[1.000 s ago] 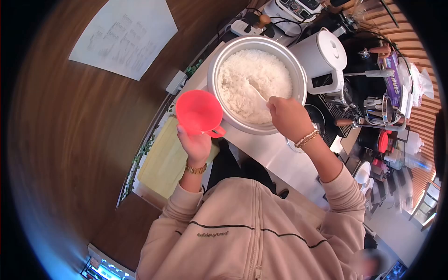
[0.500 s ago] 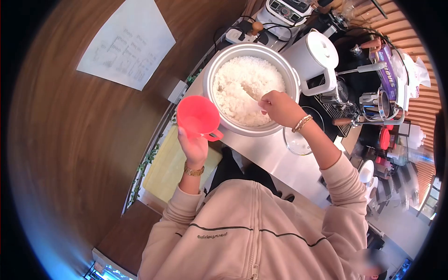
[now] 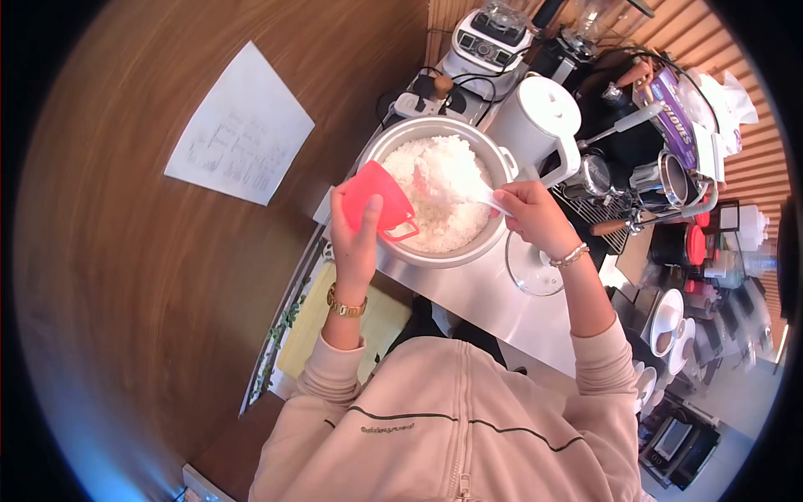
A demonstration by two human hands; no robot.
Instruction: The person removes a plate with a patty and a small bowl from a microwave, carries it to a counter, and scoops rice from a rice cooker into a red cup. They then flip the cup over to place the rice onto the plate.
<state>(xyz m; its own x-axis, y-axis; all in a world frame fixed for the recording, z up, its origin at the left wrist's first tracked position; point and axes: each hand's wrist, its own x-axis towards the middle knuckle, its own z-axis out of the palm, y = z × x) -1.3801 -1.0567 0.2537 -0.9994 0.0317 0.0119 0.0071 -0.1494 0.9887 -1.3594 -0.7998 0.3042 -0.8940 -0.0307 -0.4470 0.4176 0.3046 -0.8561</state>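
My left hand (image 3: 355, 243) is wrapped round a red cup (image 3: 375, 194) with a handle, tilted over the left rim of the rice cooker (image 3: 465, 256). The cup's mouth faces the white rice (image 3: 447, 230) in the pot; what is inside the cup is hidden. At the pot's right side my right hand (image 3: 534, 216) is closed on the handle of a white rice paddle (image 3: 495, 201). A heaped mound of rice lies on the paddle's blade, raised above the rest and close to the cup.
A glass lid (image 3: 535, 272) lies on the counter (image 3: 493, 314) beside the pot. Behind stand a white kettle (image 3: 535, 125) and a blender base (image 3: 485, 50). A glove box (image 3: 672, 121) and metal jugs are on the right. Paper (image 3: 242, 134) hangs on the wooden wall.
My right hand has lifted the paddle out of the rice with a heap on it. The cup has tipped from upright toward the pot, over its rim. The camera view has shifted slightly.
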